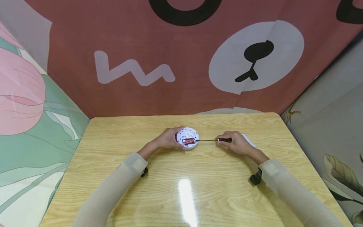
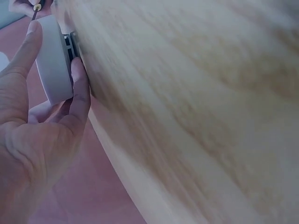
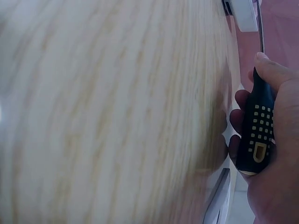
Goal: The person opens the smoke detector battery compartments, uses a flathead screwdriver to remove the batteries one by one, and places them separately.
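My left hand (image 1: 169, 138) grips a round white device (image 1: 193, 133) by its left edge, thumb and fingers around the rim. In the head view its underside faces up, showing a battery compartment with reddish batteries (image 1: 189, 141). From the side, the left wrist view shows the white casing (image 2: 53, 65) with a dark bracket (image 2: 70, 44) on its far face. My right hand (image 1: 236, 142) holds a screwdriver (image 3: 259, 123) by its black and yellow handle. The metal shaft points left, its tip at the right end of the battery compartment.
A white flat piece (image 1: 249, 140) lies on the wooden table (image 1: 158, 189), partly hidden behind my right hand. Behind the table hangs a red-brown cloth (image 1: 193, 94) with a cartoon print. Patterned cloths stand at both sides.
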The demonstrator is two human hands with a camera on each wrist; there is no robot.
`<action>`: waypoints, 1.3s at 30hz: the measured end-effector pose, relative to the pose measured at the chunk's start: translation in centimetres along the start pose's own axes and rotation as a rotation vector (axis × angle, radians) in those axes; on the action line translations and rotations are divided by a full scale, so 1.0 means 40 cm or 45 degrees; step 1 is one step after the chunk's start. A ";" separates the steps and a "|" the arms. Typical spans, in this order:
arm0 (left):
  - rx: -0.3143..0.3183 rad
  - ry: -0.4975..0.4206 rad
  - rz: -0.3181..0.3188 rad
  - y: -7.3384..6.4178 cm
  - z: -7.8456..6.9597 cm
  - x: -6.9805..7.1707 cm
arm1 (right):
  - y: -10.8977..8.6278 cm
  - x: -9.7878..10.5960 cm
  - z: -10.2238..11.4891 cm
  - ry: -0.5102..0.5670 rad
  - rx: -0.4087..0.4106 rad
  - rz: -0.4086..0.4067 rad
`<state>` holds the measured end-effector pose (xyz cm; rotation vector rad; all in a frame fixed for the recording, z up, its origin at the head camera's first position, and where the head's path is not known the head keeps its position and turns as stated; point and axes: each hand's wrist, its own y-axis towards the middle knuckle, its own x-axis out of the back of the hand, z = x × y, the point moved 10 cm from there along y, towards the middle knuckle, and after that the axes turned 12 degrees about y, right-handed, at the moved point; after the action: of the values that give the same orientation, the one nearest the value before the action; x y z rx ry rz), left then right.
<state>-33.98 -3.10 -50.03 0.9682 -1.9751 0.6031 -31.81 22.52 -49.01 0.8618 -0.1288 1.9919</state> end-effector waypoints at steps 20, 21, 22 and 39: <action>-0.032 -0.053 -0.043 -0.010 -0.011 -0.005 | 0.014 0.061 0.023 -0.069 0.030 -0.048; -0.034 -0.054 -0.044 -0.011 -0.011 -0.005 | 0.016 0.066 0.027 -0.076 0.042 -0.048; -0.036 -0.056 -0.043 -0.011 -0.011 -0.006 | 0.018 0.072 0.031 -0.083 0.053 -0.051; 0.046 -0.039 -0.066 -0.030 -0.010 0.009 | 0.028 0.148 0.066 -0.186 0.130 -0.056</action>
<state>-32.93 -3.67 -49.43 1.0530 -1.9660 0.5998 -33.22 25.03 -43.09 1.0669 -0.0917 1.9074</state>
